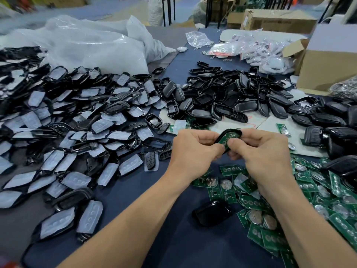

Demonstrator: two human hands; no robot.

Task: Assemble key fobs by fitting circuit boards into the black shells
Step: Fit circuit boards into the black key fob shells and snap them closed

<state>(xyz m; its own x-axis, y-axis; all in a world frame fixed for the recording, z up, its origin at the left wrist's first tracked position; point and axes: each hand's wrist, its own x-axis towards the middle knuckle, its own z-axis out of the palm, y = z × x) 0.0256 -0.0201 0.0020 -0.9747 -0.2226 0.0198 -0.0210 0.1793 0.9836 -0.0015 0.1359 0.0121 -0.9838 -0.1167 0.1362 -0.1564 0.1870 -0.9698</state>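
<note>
Both hands hold one black shell point(234, 132) above the table's middle, with a green circuit board point(228, 137) lying inside it. My left hand point(195, 147) grips the shell's left side. My right hand point(258, 151) grips its right side, and the thumb presses on the board. A heap of loose green circuit boards point(301, 200) with round coin cells lies under and to the right of my right forearm. One glossy black shell point(212, 212) lies alone between my forearms.
Shells with pale rubber pads point(77, 132) cover the left of the table. A pile of empty black shells point(241, 93) lies beyond my hands. Clear plastic bags point(92, 41) sit at the back left, cardboard boxes point(326, 68) and bagged parts point(251, 47) at the back right.
</note>
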